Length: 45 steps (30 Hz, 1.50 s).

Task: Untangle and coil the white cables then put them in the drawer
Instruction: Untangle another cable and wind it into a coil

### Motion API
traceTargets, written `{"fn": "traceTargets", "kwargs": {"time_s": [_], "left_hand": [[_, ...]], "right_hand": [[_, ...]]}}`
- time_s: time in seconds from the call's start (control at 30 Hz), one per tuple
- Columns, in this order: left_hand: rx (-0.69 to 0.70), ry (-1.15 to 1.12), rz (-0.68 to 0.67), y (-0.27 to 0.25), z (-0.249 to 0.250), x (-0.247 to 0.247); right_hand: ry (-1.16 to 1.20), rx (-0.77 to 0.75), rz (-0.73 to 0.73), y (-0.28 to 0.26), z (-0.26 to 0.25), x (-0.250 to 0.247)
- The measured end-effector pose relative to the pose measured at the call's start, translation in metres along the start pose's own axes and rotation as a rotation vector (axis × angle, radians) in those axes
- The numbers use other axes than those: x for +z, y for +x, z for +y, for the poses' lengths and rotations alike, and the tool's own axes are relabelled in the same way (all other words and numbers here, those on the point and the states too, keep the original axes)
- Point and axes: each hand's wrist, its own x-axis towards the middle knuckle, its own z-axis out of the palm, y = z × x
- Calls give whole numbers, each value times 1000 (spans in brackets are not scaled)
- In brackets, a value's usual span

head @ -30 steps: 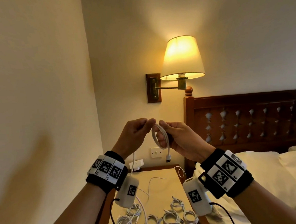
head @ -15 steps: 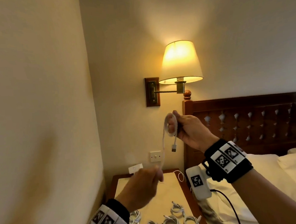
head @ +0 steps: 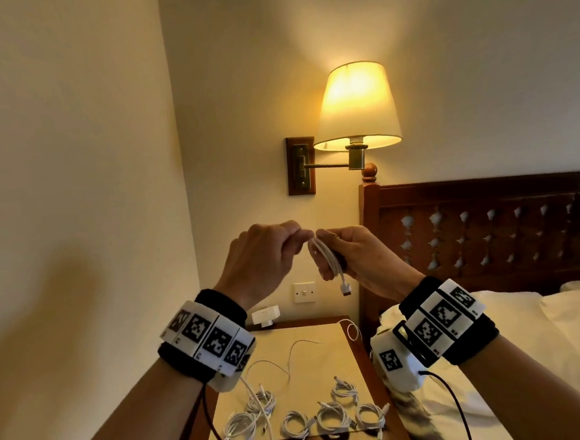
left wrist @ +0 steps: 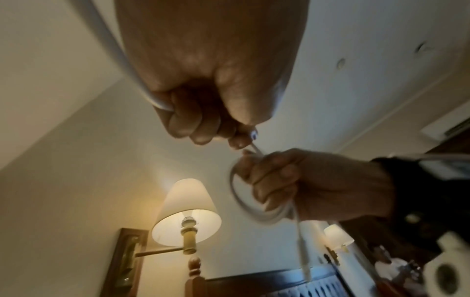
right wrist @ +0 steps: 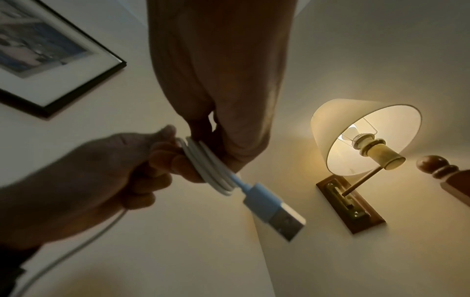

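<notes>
While raised before the wall, right hand (head: 356,259) clutching white cable coil (head: 325,258), left hand (head: 264,259) at nine o'clock pinching its loose strand, USB plug (head: 345,289) dangling at six o'clock below.

Warm, dim light from the wall lamp (head: 358,108); my hands are shadowed and slightly blurred, edges bend.

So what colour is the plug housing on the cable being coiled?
Pale blue-white on the USB plug, with a silver metal tip; right wrist view.
</notes>
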Motion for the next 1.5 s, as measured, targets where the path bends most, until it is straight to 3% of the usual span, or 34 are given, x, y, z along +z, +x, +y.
{"fn": "traceTargets", "kwargs": {"time_s": [0.17, 0.3, 0.47, 0.57, 0.67, 0.73, 0.77, 0.87, 0.93, 1.03, 1.13, 1.23, 1.37, 1.5], "left_hand": [[-20, -96, -19, -5, -18, 11], [-89, -239, 43, -6, -23, 25], [-214, -305, 89, -29, -42, 45], [-312, -305, 26, -64, -57, 61], [-302, -210, -213, -94, -53, 73], [-155, -108, -426, -98, -31, 71], [-71, -69, -470, -94, -18, 66], [84, -90, -348, -67, 18, 36], [87, -162, -243, -49, 27, 17], [-3, -184, -30, -28, 17, 1], [-76, -169, 58, -18, 3, 2], [-215, -244, 53, -17, -6, 12], [-515, -631, -104, -19, -8, 22], [-771, -801, -154, -13, -2, 20]], "right_hand": [[158, 158, -94, -5, 0, -3], [536, 186, -216, -7, 1, -2], [963, 107, -270, -3, 2, -8], [1061, 36, -172, 0, -5, -21], [908, -21, 76, 1, -14, -25], [642, -41, 140, 4, -13, -22], [485, -58, 139, 6, -10, -19], [128, -85, 119, 8, -2, -7], [38, -72, 78, 7, 3, -3], [14, -50, 15, 2, 8, 0], [71, -12, -23, -2, 8, 3], [156, 30, -9, -3, 6, 7], [206, 89, 13, -1, 6, 11], [227, 133, 75, 5, 8, 13]]}}
